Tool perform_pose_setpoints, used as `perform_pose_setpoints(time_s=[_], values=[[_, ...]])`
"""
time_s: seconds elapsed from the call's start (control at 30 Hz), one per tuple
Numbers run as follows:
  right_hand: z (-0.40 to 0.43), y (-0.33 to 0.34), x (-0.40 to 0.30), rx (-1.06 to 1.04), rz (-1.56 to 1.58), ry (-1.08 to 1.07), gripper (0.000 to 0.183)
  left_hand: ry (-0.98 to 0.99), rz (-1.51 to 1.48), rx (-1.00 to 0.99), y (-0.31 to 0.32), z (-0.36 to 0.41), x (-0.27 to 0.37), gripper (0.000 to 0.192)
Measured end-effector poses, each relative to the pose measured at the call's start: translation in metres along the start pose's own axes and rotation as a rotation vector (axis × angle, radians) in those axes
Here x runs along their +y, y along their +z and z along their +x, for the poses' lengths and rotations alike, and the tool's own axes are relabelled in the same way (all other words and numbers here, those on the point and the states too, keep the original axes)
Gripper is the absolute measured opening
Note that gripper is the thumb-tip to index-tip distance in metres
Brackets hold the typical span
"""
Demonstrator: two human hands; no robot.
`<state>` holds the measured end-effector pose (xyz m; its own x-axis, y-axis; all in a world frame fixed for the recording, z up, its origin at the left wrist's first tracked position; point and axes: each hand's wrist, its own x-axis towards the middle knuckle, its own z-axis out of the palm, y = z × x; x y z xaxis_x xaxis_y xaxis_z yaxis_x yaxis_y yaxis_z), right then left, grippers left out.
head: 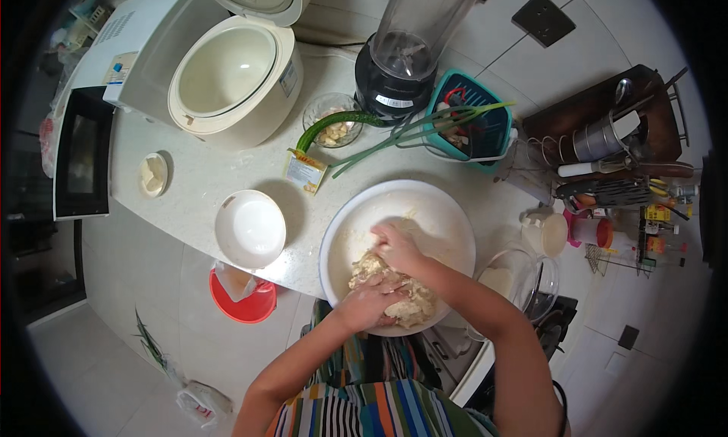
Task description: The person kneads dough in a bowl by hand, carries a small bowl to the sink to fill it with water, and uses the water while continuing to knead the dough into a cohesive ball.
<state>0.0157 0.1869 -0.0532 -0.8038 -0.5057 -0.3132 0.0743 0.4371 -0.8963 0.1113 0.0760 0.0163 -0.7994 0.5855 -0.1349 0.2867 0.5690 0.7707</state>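
Observation:
A pale, lumpy mass of dough (410,307) lies in the near part of a large white basin (443,221) with a blue rim. My left hand (368,303) grips the dough's left side, its fingers spread across the top. At the dough's far end is my right hand (396,248), with its fingers curled and slightly blurred. Whether dough is inside those fingers is hard to make out. Bits of dough cling to the basin's inner wall. An empty white bowl (250,229) stands to the left of the basin, at the counter's edge.
Behind are a rice cooker (233,78) with its lid up, a blender (395,78), a cucumber (330,124) over a glass bowl, a small packet (305,172), green onions (392,138) and a teal basket (483,132). Knives (606,191) stand right. A red bin (244,303) is below left.

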Motion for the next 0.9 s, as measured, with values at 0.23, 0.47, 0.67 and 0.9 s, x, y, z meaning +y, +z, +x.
perform_pose_setpoints(time_s=[0.23,0.47,0.67,0.9], values=[[0.036,-0.011,-0.016,-0.483,-0.564,-0.654,0.01,0.011,-0.022,0.054,0.007,0.001,-0.006,0.053],[-0.002,-0.039,0.003,-0.241,-0.669,-0.729,0.009,-0.019,0.034,0.052,-0.002,0.001,-0.002,0.053],[0.025,-0.078,-0.023,-0.558,-0.924,-0.456,0.014,0.012,0.007,0.053,0.0,0.003,-0.003,0.051],[-0.021,-0.075,-0.021,-0.454,-0.967,-0.412,0.014,-0.021,0.025,0.047,-0.003,-0.003,-0.002,0.052]])
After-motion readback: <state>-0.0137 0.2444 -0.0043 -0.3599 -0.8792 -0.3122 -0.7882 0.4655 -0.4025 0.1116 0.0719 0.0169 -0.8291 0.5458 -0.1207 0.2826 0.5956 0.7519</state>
